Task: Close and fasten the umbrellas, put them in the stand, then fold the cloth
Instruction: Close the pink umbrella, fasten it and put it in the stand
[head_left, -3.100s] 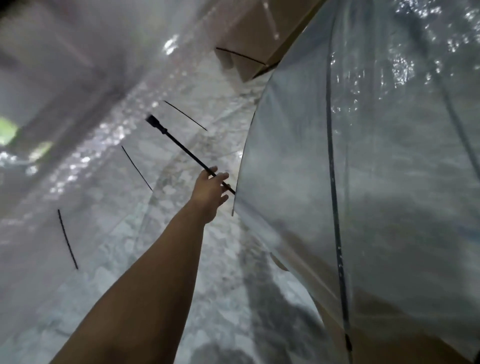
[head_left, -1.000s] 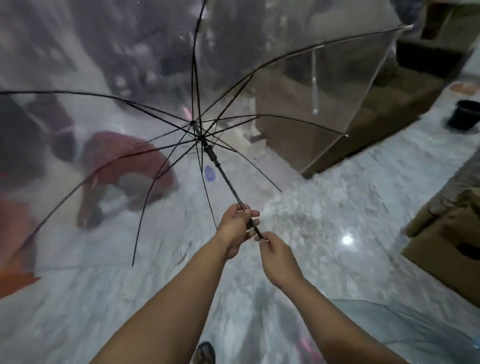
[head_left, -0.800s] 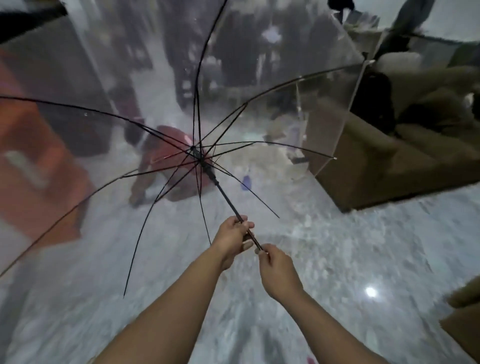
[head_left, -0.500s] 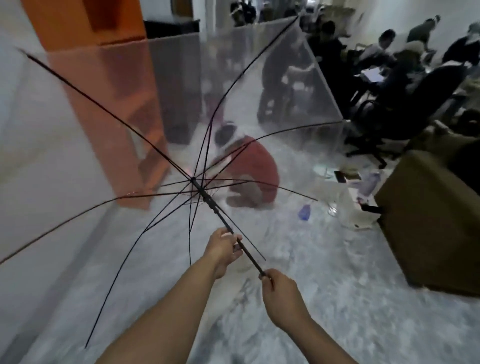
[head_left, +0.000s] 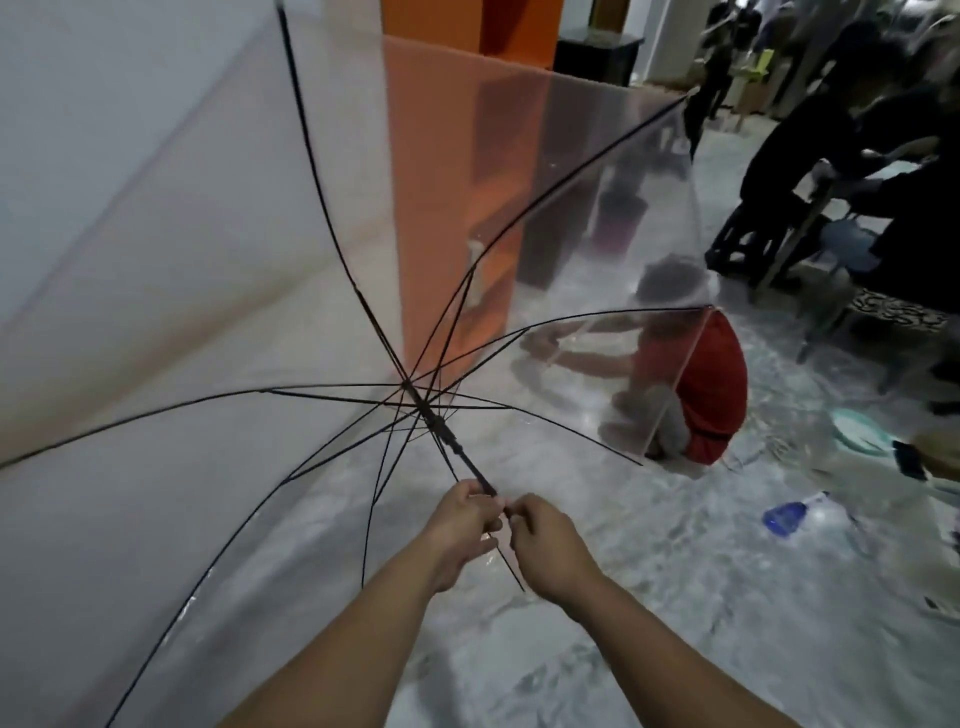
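Observation:
A clear plastic umbrella (head_left: 234, 270) with black ribs is fully open in front of me, its canopy facing away and its black shaft (head_left: 451, 446) slanting down toward me. My left hand (head_left: 462, 525) grips the shaft just below the runner. My right hand (head_left: 545, 540) grips the shaft right beside it, a little lower, fingers curled round the thin rod. The two hands nearly touch. The shaft's lower end pokes out below my hands. No stand or cloth shows in this view.
An orange shelf unit (head_left: 441, 171) stands behind the canopy. A person in a red top (head_left: 711, 395) crouches on the marble floor (head_left: 675, 597) ahead right. Seated people and chairs (head_left: 831, 171) fill the far right. A blue bottle (head_left: 784, 517) lies on the floor.
The view has swung left toward the orange shelf. My right hand has slid up the shaft until it sits against my left hand. The umbrella stays open.

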